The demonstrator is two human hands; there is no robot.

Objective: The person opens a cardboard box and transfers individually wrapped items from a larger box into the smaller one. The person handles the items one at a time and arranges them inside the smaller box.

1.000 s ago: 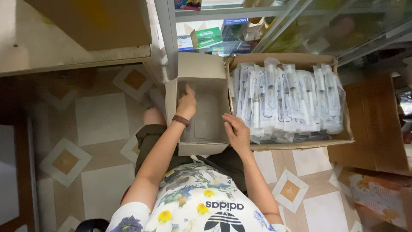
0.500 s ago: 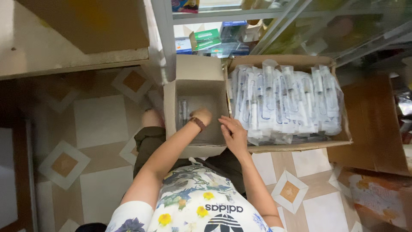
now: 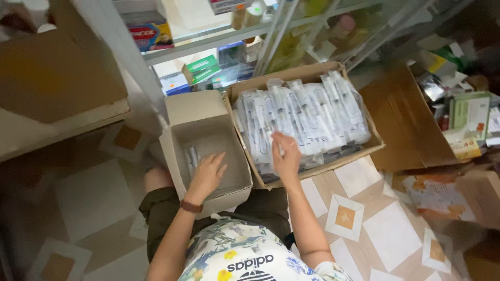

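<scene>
My left hand (image 3: 207, 174) rests inside a small open cardboard box (image 3: 177, 106) on my lap, fingers spread, holding nothing. A few clear wrapped syringes (image 3: 192, 155) lie in that box just left of the hand. My right hand (image 3: 286, 156) reaches over the near edge of a larger cardboard box (image 3: 304, 70) and touches the top of a pile of clear plastic-wrapped syringes (image 3: 312, 112). I cannot tell whether its fingers grip a packet.
A glass shelf unit (image 3: 219, 39) with green and blue medicine boxes stands behind both boxes. A large brown carton (image 3: 57, 78) sits on a ledge at left. More cartons and packages (image 3: 469, 125) crowd the right. Patterned floor tiles (image 3: 359, 218) lie below.
My left hand has stayed in the small box, shifting toward its near side. My right hand has moved from the small box's edge to the syringe pile in the larger box.
</scene>
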